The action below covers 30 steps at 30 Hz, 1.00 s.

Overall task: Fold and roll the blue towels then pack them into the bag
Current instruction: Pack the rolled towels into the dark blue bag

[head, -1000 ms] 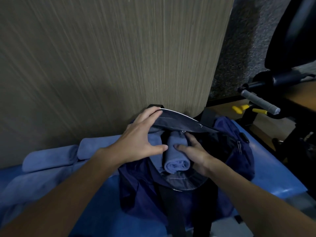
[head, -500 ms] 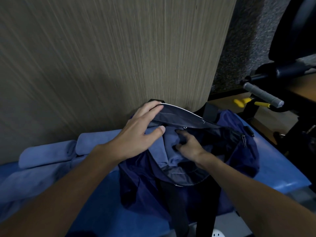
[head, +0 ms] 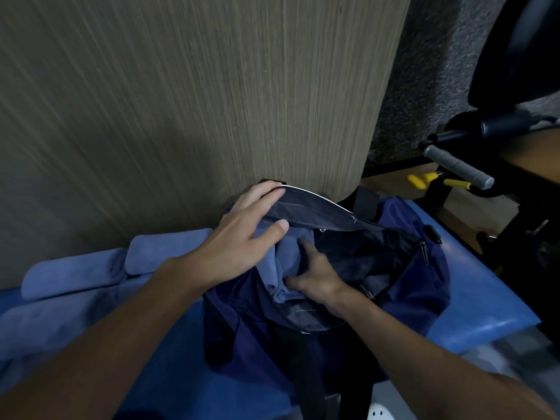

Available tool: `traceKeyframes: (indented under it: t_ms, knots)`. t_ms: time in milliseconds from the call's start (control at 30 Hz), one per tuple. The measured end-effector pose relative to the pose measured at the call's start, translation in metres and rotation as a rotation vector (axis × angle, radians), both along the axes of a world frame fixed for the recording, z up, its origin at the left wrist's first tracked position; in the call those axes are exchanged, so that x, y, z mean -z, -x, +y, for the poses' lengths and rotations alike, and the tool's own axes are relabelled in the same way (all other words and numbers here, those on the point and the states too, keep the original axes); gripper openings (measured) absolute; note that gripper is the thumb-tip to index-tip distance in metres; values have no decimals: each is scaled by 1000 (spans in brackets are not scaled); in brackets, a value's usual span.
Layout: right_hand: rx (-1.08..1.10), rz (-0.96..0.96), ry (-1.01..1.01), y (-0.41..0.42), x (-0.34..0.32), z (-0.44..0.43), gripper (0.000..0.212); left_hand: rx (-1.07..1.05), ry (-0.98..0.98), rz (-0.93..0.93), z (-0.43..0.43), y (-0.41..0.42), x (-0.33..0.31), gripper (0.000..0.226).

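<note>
Two hands at bag (head: 418,286) — right hand (head: 318,275) pressing towel (head: 283,262) inside.

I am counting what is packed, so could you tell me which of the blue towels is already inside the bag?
The towel under the right hand, inside the bag; the two rolled towels lie outside, left.

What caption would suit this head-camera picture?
Left hand holds the bag open while right hand presses a blue towel inside.
</note>
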State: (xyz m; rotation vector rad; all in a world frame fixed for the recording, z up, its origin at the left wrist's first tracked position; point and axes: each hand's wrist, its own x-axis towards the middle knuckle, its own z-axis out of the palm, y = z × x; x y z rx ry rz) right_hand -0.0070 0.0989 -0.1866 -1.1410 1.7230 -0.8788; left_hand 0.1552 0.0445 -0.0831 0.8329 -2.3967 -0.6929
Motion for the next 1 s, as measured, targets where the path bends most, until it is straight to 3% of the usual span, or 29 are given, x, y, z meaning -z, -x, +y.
traceKeyframes:
  t_ms: [200, 300, 500, 600, 767, 1000]
  knots:
    - [-24, 118, -33, 4, -2, 6, 93, -17, 0, -22, -5, -6, 6, 68]
    - [-58, 245, -31, 1, -2, 12, 91, -35, 94, -92, -5, -11, 13, 64]
    - [-96, 465, -31, -5, -3, 22, 86, -107, 189, -235, 2, -38, 45, 76]
    - [-50, 453, -20, -10, -8, 27, 85, -127, 130, -274, 4, -42, 47, 76]
    - [-23, 509, 68, -25, -27, 46, 67, -100, 75, -180, 20, -52, 42, 73]
    - [18, 378, 422, -81, -55, 60, 31, -294, 27, -109, 38, -122, 33, 57]
